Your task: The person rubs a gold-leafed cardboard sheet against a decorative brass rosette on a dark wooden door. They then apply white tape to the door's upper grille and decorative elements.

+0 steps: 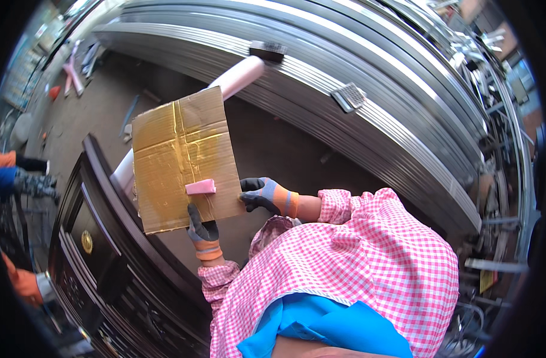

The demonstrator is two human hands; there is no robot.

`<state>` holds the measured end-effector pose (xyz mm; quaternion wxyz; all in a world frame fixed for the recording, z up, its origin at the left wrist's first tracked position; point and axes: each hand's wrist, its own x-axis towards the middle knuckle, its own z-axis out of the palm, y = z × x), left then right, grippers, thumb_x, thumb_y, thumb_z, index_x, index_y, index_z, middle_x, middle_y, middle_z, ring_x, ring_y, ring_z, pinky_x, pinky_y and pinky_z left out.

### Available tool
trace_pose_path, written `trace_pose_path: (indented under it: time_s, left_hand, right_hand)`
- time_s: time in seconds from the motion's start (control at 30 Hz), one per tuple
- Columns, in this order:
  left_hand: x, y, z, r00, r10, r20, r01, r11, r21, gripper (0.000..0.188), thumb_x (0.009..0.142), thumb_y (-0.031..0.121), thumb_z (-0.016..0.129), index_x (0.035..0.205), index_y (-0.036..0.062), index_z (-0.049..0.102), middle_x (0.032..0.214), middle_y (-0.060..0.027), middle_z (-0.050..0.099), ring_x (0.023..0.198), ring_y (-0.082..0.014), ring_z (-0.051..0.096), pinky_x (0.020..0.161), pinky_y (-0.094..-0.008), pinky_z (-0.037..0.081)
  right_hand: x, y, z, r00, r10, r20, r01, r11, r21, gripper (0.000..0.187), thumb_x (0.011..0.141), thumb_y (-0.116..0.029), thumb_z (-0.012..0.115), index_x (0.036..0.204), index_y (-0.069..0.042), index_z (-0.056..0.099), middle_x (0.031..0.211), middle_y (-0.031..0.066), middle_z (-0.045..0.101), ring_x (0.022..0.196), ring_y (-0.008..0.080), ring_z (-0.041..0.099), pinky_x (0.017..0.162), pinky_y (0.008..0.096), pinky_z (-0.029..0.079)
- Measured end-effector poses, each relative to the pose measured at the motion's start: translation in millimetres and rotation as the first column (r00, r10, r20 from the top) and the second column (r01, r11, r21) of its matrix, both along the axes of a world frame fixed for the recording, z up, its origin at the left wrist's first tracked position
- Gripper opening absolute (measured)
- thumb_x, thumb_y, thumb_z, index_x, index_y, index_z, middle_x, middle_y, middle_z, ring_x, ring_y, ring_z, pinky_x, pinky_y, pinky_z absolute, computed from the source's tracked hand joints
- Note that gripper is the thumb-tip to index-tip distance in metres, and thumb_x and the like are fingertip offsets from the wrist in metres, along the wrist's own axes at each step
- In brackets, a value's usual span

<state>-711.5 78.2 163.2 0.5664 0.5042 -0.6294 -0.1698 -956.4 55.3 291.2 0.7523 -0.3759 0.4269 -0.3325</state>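
gloved hands point(202, 230) hold flat, tape-striped brown cardboard point(183, 156).

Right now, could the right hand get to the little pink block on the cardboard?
Probably yes. The right hand grips the edge of the cardboard, and the pink block lies close beside it on the open face, with nothing between. But letting go would leave only the left hand holding the sheet.

cardboard sheet point(180, 158) | brown, flat, tape-striped; held tilted in the air | small pink block point(200, 187) lying on its lower part
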Motion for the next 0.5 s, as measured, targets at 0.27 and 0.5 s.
trace_pose_path:
  time_s: [0.27,0.5]
  left_hand:
    - [11,7,100,0.84,-0.434,-0.326,0.505,0.844,0.18,0.044,0.104,0.028,0.05,0.139,0.0018,0.047,0.136,-0.0145,0.057,0.124,-0.0198,0.054,0.109,-0.0376,0.042]
    - [89,9,171,0.086,-0.104,-0.991,0.951,0.306,0.051,0.05,0.099,0.029,0.059,0.143,0.0085,0.046,0.136,-0.0162,0.056,0.117,-0.0301,0.058,0.106,-0.0481,0.044]
  right_hand:
    - [38,79,75,0.895,-0.447,-0.004,0.447,0.894,0.02,0.035,0.093,-0.011,0.064,0.126,-0.003,0.061,0.108,0.0028,0.067,0.088,0.0097,0.06,0.078,0.0262,0.052]
    - [69,129,36,0.683,-0.73,-0.014,0.716,0.673,-0.184,0.036,0.093,-0.015,0.067,0.127,-0.005,0.06,0.109,0.0011,0.067,0.092,0.01,0.062,0.08,0.0262,0.052]
